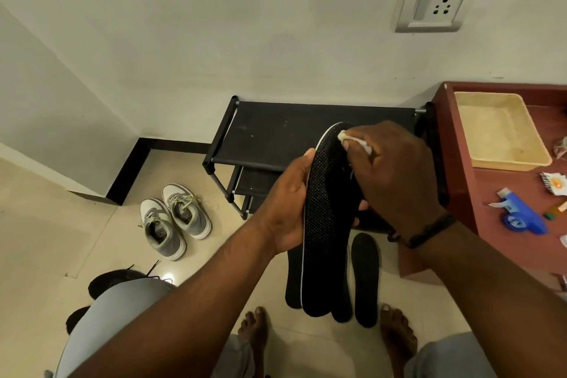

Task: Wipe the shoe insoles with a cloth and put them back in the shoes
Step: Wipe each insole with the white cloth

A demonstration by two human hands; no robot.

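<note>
Nearest the viewer, on the floor between the bare feet, three black insoles (364, 279) are seen lying lengthwise, heels near, toes far; part of them is hidden behind the held insole (328, 209). That insole is held upright above them, its long axis running near to far, heel low and toe high. The left hand (291, 202) is curled round its left edge at mid-length, thumb up along the rim. The right hand (395, 175) is closed on a small white cloth (352, 141), which is pressed against the toe end, at the far top. The wiping stroke is judged to run down the long axis toward the heel, away from the right grip's present place; open air is left there. To the left, well apart, grey shoes (175, 218) stand on the floor, toes near. Farther off, a black shoe rack (276, 132) stands against the wall, and the worktop (497, 187) edge lies close on the right.
</note>
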